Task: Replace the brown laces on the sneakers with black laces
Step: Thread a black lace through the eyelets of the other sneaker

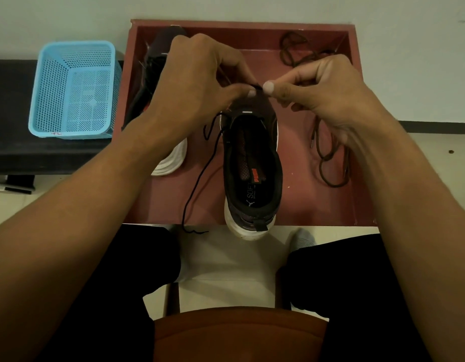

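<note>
Sneaker, dark knit upper, white sole (252,165): upright at near edge of red-brown wooden tray (242,23), heel toward the person, long axis running straight away. Black cord lace (200,176): loose tail trails off its left side over that edge. Left hand (200,71) and right hand (328,92): meeting above the forefoot, each pinching the lace, equally near. Loose brown laces (330,163): right side. Second dark sneaker (153,82): far-left corner.

Two sneakers (252,163), one basket (54,95) (perhaps three laces (333,185))
</note>
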`<action>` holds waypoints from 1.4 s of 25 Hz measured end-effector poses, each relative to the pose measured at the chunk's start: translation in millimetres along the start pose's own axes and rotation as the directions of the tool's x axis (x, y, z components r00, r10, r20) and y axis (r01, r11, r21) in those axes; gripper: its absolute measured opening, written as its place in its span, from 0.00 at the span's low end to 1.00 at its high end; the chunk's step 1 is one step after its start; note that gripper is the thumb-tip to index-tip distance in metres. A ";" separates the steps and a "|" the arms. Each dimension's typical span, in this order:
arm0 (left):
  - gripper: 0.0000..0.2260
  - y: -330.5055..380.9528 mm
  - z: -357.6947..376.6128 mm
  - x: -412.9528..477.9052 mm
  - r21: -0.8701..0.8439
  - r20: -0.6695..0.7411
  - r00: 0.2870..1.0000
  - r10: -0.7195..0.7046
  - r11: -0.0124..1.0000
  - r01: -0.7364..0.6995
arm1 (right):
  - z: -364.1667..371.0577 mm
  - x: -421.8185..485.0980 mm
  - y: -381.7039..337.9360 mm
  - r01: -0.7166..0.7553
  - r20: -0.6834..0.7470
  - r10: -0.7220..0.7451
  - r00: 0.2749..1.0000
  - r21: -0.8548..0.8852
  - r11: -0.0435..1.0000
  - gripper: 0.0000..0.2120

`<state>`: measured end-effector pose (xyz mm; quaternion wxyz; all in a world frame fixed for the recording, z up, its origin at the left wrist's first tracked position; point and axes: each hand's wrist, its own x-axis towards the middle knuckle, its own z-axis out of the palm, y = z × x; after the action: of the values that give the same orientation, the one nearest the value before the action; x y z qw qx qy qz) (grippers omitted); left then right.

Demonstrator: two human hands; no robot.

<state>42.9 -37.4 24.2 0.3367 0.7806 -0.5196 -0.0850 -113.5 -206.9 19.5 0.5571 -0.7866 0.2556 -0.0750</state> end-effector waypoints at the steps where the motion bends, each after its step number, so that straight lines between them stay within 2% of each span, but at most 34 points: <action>1: 0.08 -0.2 0.0 -0.2 0.006 0.003 1.000 0.003 1.000 -0.003 | -0.3 0.3 0.6 -0.002 -0.008 0.002 1.000 -0.004 1.000 0.11; 5: 0.14 4.6 3.2 -0.4 -0.027 0.039 0.999 0.016 1.000 -0.015 | 3.4 0.3 -1.2 0.001 -0.009 -0.001 1.000 -0.028 1.000 0.15; 9: 0.11 5.2 6.6 -1.0 -0.103 0.059 0.998 0.015 0.995 -0.009 | 7.6 0.3 -4.5 0.002 -0.016 -0.002 1.000 -0.038 0.999 0.15; 12: 0.09 1.7 5.3 -0.4 -0.099 0.041 0.999 -0.005 0.995 0.009 | 4.5 -2.4 -6.4 0.001 -0.011 -0.002 1.000 -0.062 0.998 0.17; 14: 0.08 -2.5 4.1 -0.5 -0.059 0.050 0.999 -0.017 0.998 0.020 | 0.7 -6.8 -7.6 -0.039 0.047 0.048 0.998 -0.174 0.984 0.19; 16: 0.06 -6.7 5.7 -1.3 0.009 0.085 0.996 -0.041 0.999 0.041 | 1.7 -10.0 -6.7 -0.101 0.106 0.150 0.983 -0.375 0.922 0.22; 18: 0.04 -9.0 9.7 -2.9 0.078 0.144 0.987 -0.070 0.995 0.059 | 6.7 -9.9 -6.6 -0.159 0.116 0.237 0.964 -0.463 0.872 0.21; 24: 0.00 -5.0 18.6 -5.1 0.128 0.237 0.963 -0.127 0.987 0.099 | 12.1 -10.4 -6.1 -0.247 0.055 0.287 0.956 -0.375 0.893 0.01; 31: 0.03 9.2 38.9 -7.9 0.254 0.136 0.970 -0.200 0.954 0.161 | 14.3 -11.0 -4.0 -0.296 0.059 0.321 0.945 -0.254 0.921 0.04; 35: 0.02 8.2 46.6 -8.3 0.209 0.108 0.964 -0.244 0.953 0.218 | 13.7 -10.0 -2.8 -0.311 0.073 0.332 0.940 -0.212 0.927 0.03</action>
<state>10.5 -52.4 -7.9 0.2112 0.8579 -0.4516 -0.1240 -115.6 -190.0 18.7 0.4941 -0.7882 0.3568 0.0858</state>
